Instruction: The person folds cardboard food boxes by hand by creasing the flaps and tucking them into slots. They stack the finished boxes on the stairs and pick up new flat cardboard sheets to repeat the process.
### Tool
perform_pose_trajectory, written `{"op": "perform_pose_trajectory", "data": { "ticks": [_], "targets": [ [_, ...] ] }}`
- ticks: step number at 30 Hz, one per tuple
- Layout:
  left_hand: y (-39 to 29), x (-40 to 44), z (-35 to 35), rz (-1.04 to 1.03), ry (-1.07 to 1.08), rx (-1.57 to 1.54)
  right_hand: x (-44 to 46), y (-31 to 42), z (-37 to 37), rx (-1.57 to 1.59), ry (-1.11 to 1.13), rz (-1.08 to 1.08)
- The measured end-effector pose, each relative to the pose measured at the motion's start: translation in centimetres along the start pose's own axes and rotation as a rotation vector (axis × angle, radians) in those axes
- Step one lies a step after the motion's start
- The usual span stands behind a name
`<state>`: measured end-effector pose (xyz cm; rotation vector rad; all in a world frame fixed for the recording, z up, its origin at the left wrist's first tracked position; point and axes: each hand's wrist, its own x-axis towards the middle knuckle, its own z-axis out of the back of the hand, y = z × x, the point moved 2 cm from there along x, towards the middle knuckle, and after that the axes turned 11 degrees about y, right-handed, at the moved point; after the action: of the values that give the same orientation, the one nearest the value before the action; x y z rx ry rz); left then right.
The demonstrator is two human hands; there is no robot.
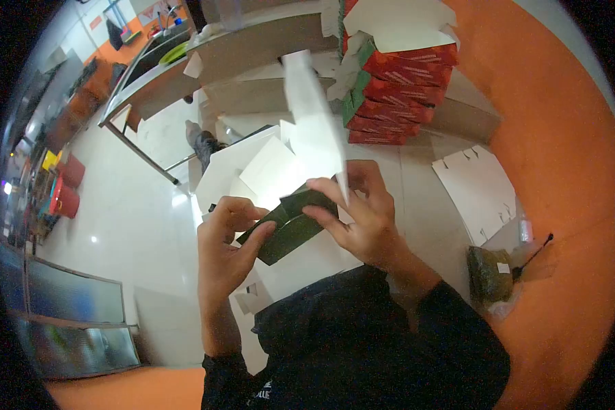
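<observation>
A partly folded cardboard box [297, 239] is held in front of my body, its dark green side facing me and its white inner flap [311, 109] standing upright, blurred. My left hand [231, 239] pinches the left end of the green side between thumb and fingers. On the right end, my right hand [362, 215] grips the folded green edge, thumb below and fingers above. Under the box lie white cardboard sheets [263, 167], partly hidden by my hands and the box.
Red and green folded boxes [403, 92] are stacked ahead to the right. Flat white cardboard [478, 195] lies on the floor at right, near a wrapped bag [490, 273]. A metal-legged table [143, 150] stands ahead left; red buckets [65, 195] are farther left. A person's foot [205, 145] shows beyond.
</observation>
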<state>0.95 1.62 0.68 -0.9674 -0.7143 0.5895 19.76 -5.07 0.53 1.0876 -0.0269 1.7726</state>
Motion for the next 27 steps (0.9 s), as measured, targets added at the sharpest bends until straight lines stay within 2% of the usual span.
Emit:
{"op": "perform_pose_trajectory", "data": {
  "ticks": [2, 3, 5, 8, 11, 14, 17, 21, 23, 24, 25, 27],
  "targets": [
    [-0.9, 0.0, -0.1, -0.059, 0.027, 0.119, -0.1, -0.2, 0.1, 0.102, 0.063, 0.039],
    [-0.8, -1.1, -1.0, -0.039, 0.025, 0.086, -0.7, 0.0, 0.8, 0.106, 0.186, 0.003],
    [-1.5, -1.0, -0.6, -0.080, 0.042, 0.153, -0.1, -0.4, 0.9, 0.137, 0.287, -0.007],
    [-2.1, -0.7, -0.9, -0.151, 0.087, 0.353, -0.1, -0.9, 0.1, 0.012, 0.343, -0.004],
    [-1.8, -0.8, -1.0, -0.115, 0.049, 0.387, -0.7, -1.5, -0.4, 0.005, 0.355, 0.072],
    [-1.9, -0.9, -0.9, -0.033, 0.026, 0.416, -1.0, -1.0, -1.3, -0.017, 0.454, 0.037],
    [-2.0, -1.0, -1.0, -0.038, -0.124, 0.383, -0.6, -0.1, -0.6, -0.059, 0.290, 0.101],
    [-1.6, -0.9, -0.4, -0.183, -0.116, 0.267, -0.2, -0.6, -1.0, -0.114, 0.288, 0.102],
    [-2.2, -0.8, -0.3, -0.235, -0.056, 0.154, 0.5, -2.0, 0.1, 0.137, 0.261, 0.026],
    [-2.8, -1.0, 0.9, -0.256, 0.078, 0.400, 1.0, -3.0, 1.1, 0.216, 0.243, 0.008],
    [-2.4, -1.3, 1.9, -0.216, 0.150, 0.457, 1.5, -3.9, 2.4, 0.235, 0.216, 0.076],
    [-1.4, -2.2, 3.7, -0.138, 0.306, 0.559, 1.5, -7.1, 2.9, 0.609, 0.301, -0.078]
  ]
}}
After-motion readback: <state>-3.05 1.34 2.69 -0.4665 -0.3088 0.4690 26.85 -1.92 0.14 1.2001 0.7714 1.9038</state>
